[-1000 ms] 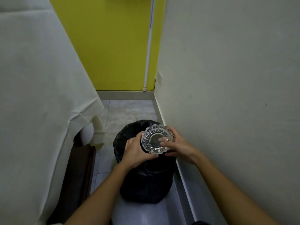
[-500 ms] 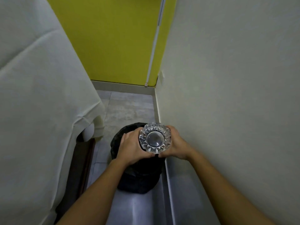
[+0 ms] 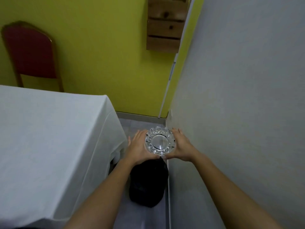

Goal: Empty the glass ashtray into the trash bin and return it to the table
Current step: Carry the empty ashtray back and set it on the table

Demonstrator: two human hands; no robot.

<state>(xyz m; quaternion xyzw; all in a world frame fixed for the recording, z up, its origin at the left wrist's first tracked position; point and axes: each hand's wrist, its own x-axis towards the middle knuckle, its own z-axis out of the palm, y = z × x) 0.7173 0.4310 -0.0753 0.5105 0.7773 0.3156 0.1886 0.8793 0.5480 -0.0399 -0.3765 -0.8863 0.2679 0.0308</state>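
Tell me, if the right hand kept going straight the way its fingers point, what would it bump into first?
Probably the pale grey side wall, which runs close beside the right hand; its fingers point up along it toward the yellow back wall. Depth is unclear.

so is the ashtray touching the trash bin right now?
Apart. The head view shows the ashtray held between both hands, lifted clear above the trash bin.

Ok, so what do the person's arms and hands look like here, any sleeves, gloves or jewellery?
Both forearms are bare as far as the picture shows, with no sleeve in view. The left hand and right hand wear no gloves. No watch, bracelet or ring shows on the visible sides. The fingers are partly hidden, so a ring there cannot be ruled out.
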